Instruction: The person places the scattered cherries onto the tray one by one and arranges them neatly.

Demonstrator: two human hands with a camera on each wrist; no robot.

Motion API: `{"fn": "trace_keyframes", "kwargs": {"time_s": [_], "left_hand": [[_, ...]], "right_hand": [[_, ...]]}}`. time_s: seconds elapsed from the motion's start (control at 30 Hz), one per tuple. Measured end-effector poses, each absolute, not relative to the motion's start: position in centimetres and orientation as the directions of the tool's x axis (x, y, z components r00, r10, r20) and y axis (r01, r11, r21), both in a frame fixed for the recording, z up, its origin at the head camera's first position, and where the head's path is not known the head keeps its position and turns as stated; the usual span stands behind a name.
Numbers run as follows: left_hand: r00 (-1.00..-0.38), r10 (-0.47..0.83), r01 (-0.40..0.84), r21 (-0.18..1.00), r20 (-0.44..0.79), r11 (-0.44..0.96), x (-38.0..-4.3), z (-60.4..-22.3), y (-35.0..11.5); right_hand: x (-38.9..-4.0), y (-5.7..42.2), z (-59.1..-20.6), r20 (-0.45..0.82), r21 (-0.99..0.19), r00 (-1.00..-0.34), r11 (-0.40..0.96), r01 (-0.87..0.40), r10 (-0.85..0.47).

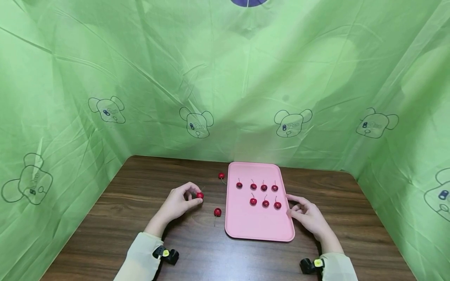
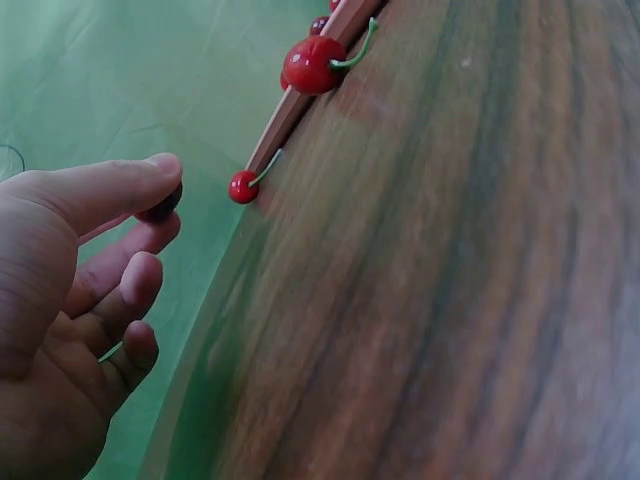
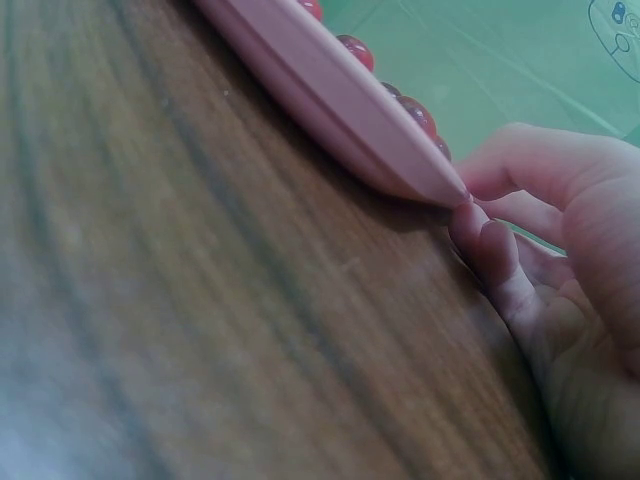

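Thumb and fingertips of my left hand (image 1: pixel 177 203) pinch a red cherry (image 1: pixel 199 195) above the table, left of the pink tray (image 1: pixel 260 228); in the left wrist view this cherry (image 2: pixel 160 207) looks dark and partly covered. Two loose cherries lie between that hand and the tray: one farther back (image 1: pixel 221 175), one nearer (image 1: pixel 217 212) with its stem toward me. On the tray, several cherries form a back row (image 1: pixel 253 186) and three a front row (image 1: pixel 265 203), stems pointing away. At the tray's right edge, my right hand (image 1: pixel 309 216) grips the rim (image 3: pixel 400 165) with thumb and fingers.
The dark wooden table (image 1: pixel 133 183) carries the tray near its far middle. Green cloth (image 1: pixel 242 97) with printed bear heads hangs behind and at both sides. Small black cameras (image 1: pixel 171 256) are strapped to both wrists over pale sleeves.
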State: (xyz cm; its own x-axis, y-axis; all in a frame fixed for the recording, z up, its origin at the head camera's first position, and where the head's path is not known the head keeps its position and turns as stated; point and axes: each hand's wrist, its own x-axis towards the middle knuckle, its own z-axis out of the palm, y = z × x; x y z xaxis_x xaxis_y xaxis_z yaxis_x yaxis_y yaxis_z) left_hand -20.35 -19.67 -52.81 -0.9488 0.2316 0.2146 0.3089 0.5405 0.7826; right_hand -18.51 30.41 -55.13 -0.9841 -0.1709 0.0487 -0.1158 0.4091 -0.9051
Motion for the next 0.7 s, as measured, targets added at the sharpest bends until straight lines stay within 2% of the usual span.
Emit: {"fn": "trace_keyframes", "kwargs": {"time_s": [0.37,0.7], "left_hand": [[-0.943,0.179,0.334,0.773,0.282,0.539,-21.0,-52.5,-18.5],[-0.913,0.203,0.406,0.727,0.355,0.554,-22.3,-50.8,-16.4]], "right_hand": [[-18.6,30.2,-55.2,0.035,-0.906,-0.986,0.411,-0.1,-0.162],[-18.5,30.4,-55.0,0.025,-0.907,-0.988,0.412,-0.086,-0.151]]}}
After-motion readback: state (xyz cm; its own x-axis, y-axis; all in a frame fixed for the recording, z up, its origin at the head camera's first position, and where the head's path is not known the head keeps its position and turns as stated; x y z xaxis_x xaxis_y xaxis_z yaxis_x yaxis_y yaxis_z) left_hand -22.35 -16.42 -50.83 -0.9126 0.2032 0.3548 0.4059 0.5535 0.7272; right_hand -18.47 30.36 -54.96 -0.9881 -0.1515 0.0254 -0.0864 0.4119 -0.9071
